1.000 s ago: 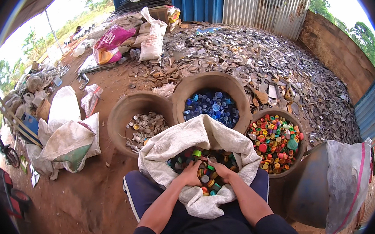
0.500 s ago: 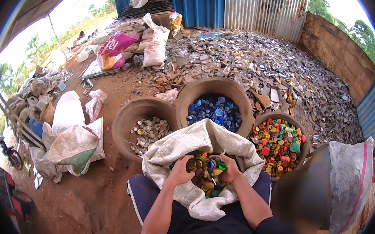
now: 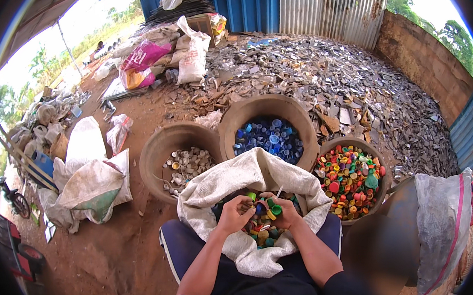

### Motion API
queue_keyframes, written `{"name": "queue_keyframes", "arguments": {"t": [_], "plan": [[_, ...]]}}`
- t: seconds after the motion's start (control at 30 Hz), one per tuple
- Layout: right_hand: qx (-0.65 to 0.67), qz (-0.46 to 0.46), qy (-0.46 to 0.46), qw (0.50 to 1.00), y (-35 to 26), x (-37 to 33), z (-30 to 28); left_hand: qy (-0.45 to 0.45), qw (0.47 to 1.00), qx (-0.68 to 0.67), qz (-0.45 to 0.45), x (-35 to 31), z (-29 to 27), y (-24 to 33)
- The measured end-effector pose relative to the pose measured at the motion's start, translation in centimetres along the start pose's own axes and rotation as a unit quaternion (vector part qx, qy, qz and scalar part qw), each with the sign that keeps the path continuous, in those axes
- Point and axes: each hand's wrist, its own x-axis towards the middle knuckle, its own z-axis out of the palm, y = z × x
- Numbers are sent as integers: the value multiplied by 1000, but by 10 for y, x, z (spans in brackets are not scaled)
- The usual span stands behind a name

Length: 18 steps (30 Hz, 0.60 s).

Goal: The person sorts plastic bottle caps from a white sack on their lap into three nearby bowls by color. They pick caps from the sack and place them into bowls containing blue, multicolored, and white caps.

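A white woven sack (image 3: 217, 184) lies across my lap with its mouth rolled back. Loose plastic bottle caps (image 3: 263, 236) in mixed colours fill it. My left hand (image 3: 235, 214) is over the sack's mouth, fingers curled and pinched together; what they hold is hidden, though a yellow-green cap (image 3: 251, 195) shows right by the fingertips. Facing it, my right hand (image 3: 286, 212) is closed round several caps, among them a green cap (image 3: 276, 210) and a yellow one beneath it. A thin white stick (image 3: 279, 191) pokes up beside the right fingers.
Beyond the sack stand three round tubs: one with white caps (image 3: 188, 164), one with blue caps (image 3: 271, 139), one with red, orange and yellow caps (image 3: 348, 181). Broken plastic pieces (image 3: 319, 70) cover the ground behind. Empty-looking sacks (image 3: 94, 185) lie left; a grey sack (image 3: 442, 226) stands right.
My left hand has risen out of the caps and moved right, toward my right hand, its fingers now pinched. The right hand stays nearly in place with caps in it.
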Motion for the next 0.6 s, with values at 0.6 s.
{"name": "queue_keyframes", "arguments": {"t": [0.6], "plan": [[107, -30, -73, 991, 7, 3, -12, -13, 974, 170, 150, -2, 5, 22]]}}
